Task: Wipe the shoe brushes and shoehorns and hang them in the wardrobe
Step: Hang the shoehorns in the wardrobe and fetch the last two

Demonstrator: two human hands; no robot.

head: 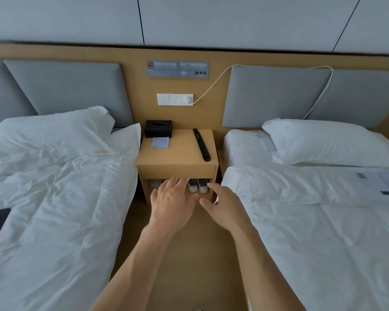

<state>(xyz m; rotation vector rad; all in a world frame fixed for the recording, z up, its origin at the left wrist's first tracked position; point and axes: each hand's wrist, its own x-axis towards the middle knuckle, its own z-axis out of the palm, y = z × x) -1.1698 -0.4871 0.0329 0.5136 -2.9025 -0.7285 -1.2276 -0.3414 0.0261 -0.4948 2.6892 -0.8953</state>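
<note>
Both my hands reach out over the floor between two beds, fingers spread and holding nothing: my left hand [171, 199] is level with the open shelf under the bench [177, 153], my right hand [220, 204] just beside it. The long black shoehorn [201, 144] lies diagonally on the right side of the bench top, well beyond my fingertips. On the left side sits a folded striped cloth [160, 142], with a black tissue box [158, 128] behind it against the wooden wall. A pair of sneakers [198, 185] stands in the shelf below, partly hidden behind my left fingers. A white cable [213, 85] runs from the wall socket [175, 99] over the right headboard.
</note>
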